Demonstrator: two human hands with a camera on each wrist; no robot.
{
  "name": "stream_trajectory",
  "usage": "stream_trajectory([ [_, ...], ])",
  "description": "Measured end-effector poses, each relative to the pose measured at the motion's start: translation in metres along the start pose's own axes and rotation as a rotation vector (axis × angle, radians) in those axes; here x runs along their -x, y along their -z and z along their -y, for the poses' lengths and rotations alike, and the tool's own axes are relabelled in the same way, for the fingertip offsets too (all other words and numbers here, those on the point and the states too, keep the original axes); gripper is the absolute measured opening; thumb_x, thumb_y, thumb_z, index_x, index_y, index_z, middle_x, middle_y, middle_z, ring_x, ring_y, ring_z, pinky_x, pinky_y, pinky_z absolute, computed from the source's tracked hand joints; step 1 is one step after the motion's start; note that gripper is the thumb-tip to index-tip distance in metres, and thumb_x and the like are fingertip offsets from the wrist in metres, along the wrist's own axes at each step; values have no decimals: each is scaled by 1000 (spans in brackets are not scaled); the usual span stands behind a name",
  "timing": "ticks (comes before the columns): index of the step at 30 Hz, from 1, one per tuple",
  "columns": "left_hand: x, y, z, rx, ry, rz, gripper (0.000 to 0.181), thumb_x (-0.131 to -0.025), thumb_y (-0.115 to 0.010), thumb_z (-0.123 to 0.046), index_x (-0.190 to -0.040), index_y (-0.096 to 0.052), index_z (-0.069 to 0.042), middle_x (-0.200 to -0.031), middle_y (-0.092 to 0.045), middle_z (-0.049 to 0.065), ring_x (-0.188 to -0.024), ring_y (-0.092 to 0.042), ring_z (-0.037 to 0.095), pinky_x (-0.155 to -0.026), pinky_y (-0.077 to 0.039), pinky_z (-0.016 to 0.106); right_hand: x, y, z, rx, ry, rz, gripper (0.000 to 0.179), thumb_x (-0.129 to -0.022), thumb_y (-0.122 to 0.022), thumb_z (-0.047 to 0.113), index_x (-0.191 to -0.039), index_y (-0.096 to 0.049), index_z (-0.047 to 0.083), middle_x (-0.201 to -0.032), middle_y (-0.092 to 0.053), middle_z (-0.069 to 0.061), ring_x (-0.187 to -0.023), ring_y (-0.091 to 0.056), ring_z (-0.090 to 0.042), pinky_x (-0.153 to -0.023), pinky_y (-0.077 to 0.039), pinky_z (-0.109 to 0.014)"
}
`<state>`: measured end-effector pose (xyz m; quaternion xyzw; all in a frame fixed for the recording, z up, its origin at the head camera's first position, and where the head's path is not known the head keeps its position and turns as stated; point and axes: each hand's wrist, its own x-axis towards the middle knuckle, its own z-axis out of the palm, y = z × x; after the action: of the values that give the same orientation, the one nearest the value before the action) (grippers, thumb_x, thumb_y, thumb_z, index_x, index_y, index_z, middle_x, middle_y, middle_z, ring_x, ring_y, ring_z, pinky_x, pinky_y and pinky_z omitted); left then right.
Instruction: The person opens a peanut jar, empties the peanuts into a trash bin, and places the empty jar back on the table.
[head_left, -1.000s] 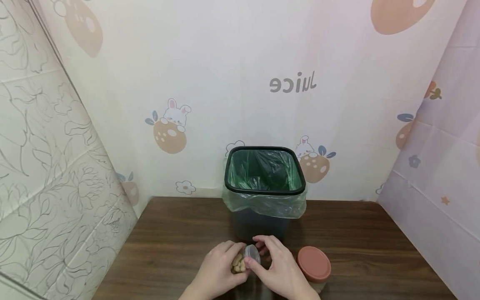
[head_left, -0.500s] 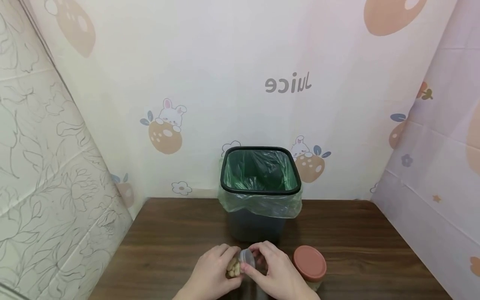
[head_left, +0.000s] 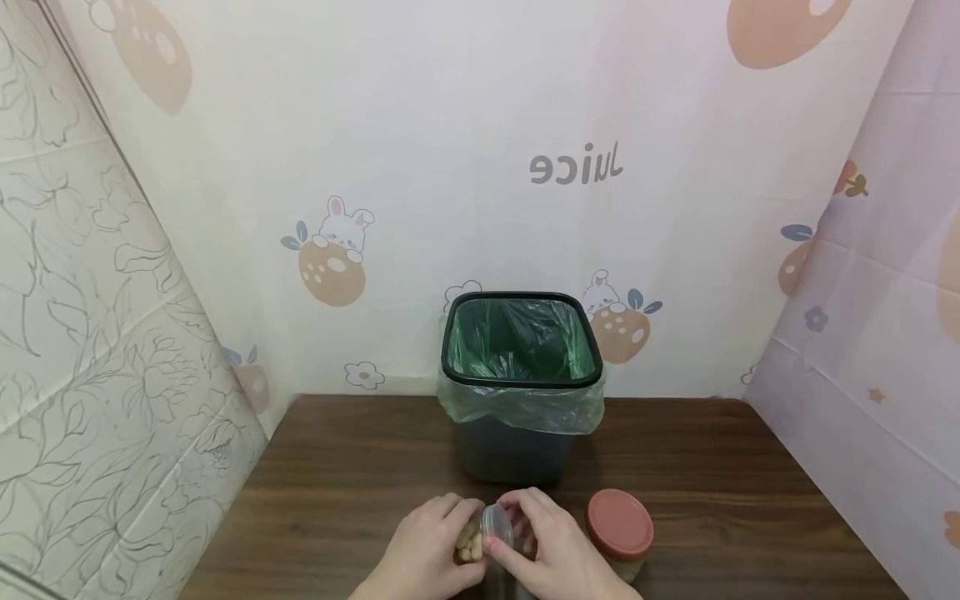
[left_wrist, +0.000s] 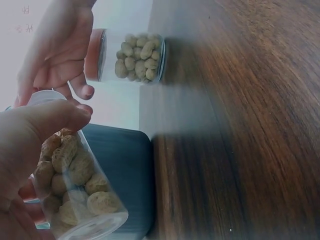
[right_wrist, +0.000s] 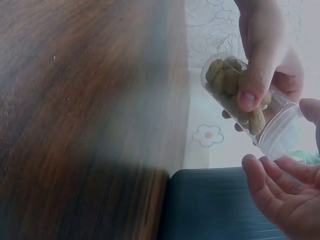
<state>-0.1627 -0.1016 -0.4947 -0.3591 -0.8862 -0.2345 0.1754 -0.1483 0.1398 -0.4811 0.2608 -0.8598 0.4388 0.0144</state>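
Observation:
In the head view my left hand point(head_left: 427, 546) grips a small clear plastic jar point(right_wrist: 215, 82) of unshelled peanuts, held tilted above the table. The left wrist view shows its thumb across the upper jar and fingers behind. A clear screw lid point(head_left: 498, 525) covers the jar's mouth, its top turned toward my right hand point(head_left: 555, 546). That hand holds the lid by its rim, thumb on one side and fingertips on the other, as the right wrist view shows. The palm stands away from the lid.
A red-lidded jar point(head_left: 620, 525) stands right of my right hand; peanuts show inside it in the left wrist view. Behind the hands is a dark trash bin point(head_left: 513, 450) with a green liner point(head_left: 525, 408). Printed cloth point(head_left: 450, 167) hangs behind the brown wooden table point(head_left: 337, 467).
The head view has shifted slightly, so the scene sits further left. My right fingers have drawn in closer around the lid. The left hand keeps its grip on the jar.

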Motion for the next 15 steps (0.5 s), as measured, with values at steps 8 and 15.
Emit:
stream_trajectory([
  [8, 2, 5, 3, 70, 16, 66, 49, -85, -92, -38, -125, -74, -15, -106, -69, -8, -89, -60, 0, -76, -55, 21, 2, -4, -6, -69, 110, -21, 40, -105, -76, 35, -138, -63, 18, -120, -62, 3, -95, -63, -5, -72, -61, -28],
  [15, 3, 8, 7, 85, 17, 104, 50, -85, -92, -38, -127, -73, -17, -109, -69, -9, -92, -61, 1, -78, -56, 23, 1, -6, -10, -125, 201, -2, 46, -103, -79, 23, -142, -60, 10, -130, -59, 0, -101, -66, -10, -74, -62, -28],
])
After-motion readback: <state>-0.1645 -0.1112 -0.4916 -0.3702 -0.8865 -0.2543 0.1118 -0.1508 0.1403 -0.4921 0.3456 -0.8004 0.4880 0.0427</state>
